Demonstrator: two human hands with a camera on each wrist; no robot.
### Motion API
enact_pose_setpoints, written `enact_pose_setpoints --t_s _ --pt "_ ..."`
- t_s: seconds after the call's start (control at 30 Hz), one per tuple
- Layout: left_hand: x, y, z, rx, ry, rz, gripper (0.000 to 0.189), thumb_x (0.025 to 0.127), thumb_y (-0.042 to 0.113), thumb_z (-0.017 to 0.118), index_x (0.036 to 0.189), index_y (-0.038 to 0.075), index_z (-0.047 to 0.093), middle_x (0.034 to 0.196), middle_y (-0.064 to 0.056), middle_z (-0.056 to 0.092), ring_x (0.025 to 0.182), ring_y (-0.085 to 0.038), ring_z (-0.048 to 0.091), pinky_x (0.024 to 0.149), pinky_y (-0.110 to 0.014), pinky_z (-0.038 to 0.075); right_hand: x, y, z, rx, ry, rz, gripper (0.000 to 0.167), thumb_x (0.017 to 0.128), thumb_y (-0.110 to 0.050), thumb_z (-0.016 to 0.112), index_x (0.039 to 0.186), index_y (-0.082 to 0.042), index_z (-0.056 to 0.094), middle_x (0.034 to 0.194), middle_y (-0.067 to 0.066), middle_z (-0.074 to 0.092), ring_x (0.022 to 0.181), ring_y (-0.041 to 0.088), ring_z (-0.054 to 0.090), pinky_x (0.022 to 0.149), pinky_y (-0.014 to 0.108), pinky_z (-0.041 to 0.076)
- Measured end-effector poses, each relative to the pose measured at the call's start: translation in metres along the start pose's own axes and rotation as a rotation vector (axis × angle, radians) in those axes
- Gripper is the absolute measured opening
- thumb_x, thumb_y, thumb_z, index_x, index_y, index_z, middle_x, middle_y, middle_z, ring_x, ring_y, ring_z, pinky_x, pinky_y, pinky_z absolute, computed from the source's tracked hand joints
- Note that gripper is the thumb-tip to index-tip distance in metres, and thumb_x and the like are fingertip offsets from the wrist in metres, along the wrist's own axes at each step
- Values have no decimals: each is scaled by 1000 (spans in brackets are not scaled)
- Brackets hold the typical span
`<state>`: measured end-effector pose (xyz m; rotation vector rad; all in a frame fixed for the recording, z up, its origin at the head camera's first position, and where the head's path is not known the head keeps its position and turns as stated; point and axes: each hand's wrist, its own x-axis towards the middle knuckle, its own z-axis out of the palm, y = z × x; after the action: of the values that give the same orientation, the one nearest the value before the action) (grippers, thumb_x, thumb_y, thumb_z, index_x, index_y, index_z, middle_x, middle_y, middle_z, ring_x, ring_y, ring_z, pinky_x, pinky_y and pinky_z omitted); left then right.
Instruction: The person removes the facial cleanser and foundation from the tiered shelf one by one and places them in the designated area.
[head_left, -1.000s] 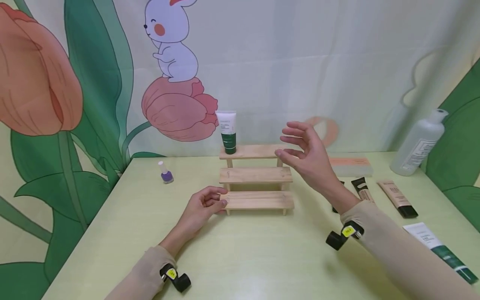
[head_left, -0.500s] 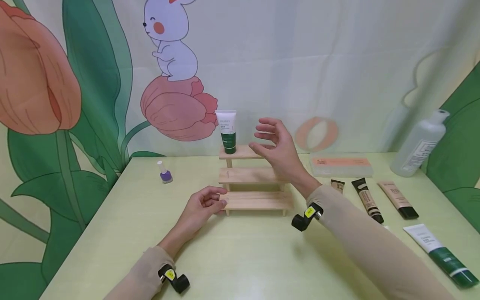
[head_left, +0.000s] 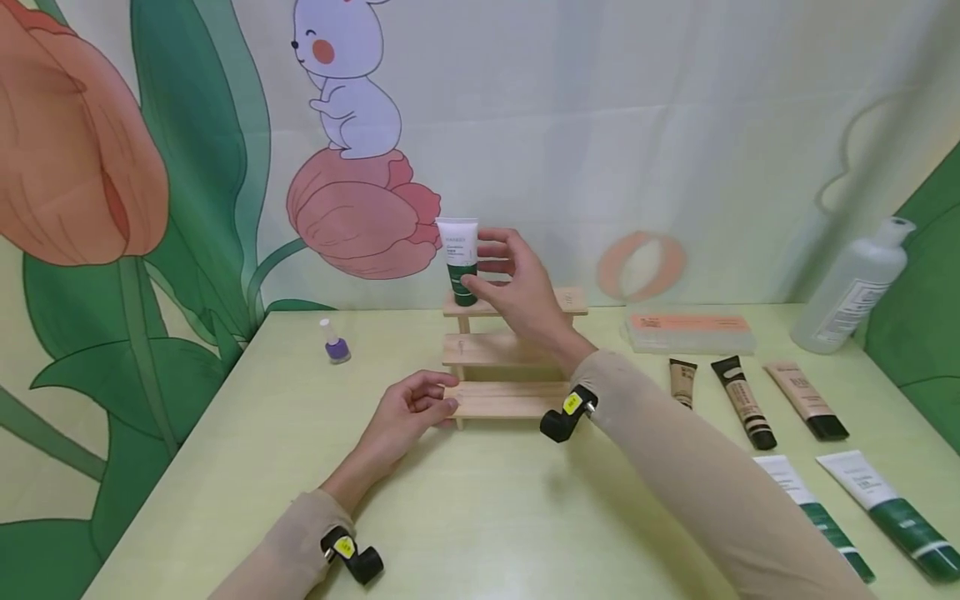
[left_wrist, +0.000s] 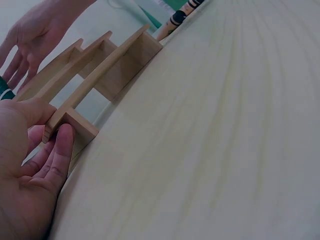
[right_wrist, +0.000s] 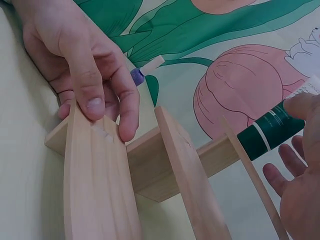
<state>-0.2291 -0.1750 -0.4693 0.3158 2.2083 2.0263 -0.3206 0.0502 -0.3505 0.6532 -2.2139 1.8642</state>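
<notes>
A three-step wooden rack (head_left: 480,350) stands mid-table. On the left end of its top step stands a white and green tube (head_left: 457,250) with its cap down. My right hand (head_left: 517,287) is at the tube: the thumb touches its green lower part, and the fingers stay spread and apart from it. The right wrist view shows the tube (right_wrist: 272,127) between thumb and fingers (right_wrist: 280,175). My left hand (head_left: 412,408) pinches the left end of the bottom step, thumb on top, as the left wrist view (left_wrist: 35,165) and the rack (left_wrist: 110,65) show.
A small purple nail polish bottle (head_left: 336,342) stands left of the rack. Right of it lie a flat clear box (head_left: 690,332), three beige tubes (head_left: 742,400) and two white-green tubes (head_left: 888,512). A tall white bottle (head_left: 851,287) stands at the back right.
My right hand has moved left across the top step from the rack's right side to the tube, where its thumb now touches. The left hand has kept its hold on the bottom step.
</notes>
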Motion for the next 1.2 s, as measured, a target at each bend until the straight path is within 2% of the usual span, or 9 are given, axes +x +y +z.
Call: enact_pose_setpoints --t_s 0.3,0.63,0.77,0.97,1.2 --pt "3 -1 4 4 -4 -2 33 105 2 76 138 3 71 109 -10 65 95 -21 73 88 -33 70 4 4 2 -7 -26 22 57 107 -10 77 158 -20 52 135 14 72 123 29 72 109 49 62" --pt "2 -1 6 -10 -11 11 32 105 2 75 137 3 72 109 -11 65 95 -21 74 89 -34 70 -3 0 -7 14 -2 4 50 109 -8 73 155 -16 56 135 15 72 124 30 70 112 49 57" --pt "3 -1 5 -11 -6 13 32 105 1 75 137 2 72 109 -10 64 94 -20 73 88 -34 70 -9 -5 -18 31 17 -24 51 108 -7 73 155 -16 56 134 15 72 123 30 70 108 44 57" --pt "3 -1 3 -12 -7 20 33 105 1 75 137 1 71 109 -9 63 94 -18 72 88 -34 70 -21 -14 -44 74 18 -74 51 107 -2 72 154 -14 57 135 16 70 119 28 67 95 34 60" --pt "1 0 1 -10 -3 16 33 105 1 76 137 1 71 108 -10 63 93 -18 73 88 -35 70 -35 -21 -69 99 36 -128 50 105 3 69 153 -9 58 133 12 71 113 27 65 92 31 61"
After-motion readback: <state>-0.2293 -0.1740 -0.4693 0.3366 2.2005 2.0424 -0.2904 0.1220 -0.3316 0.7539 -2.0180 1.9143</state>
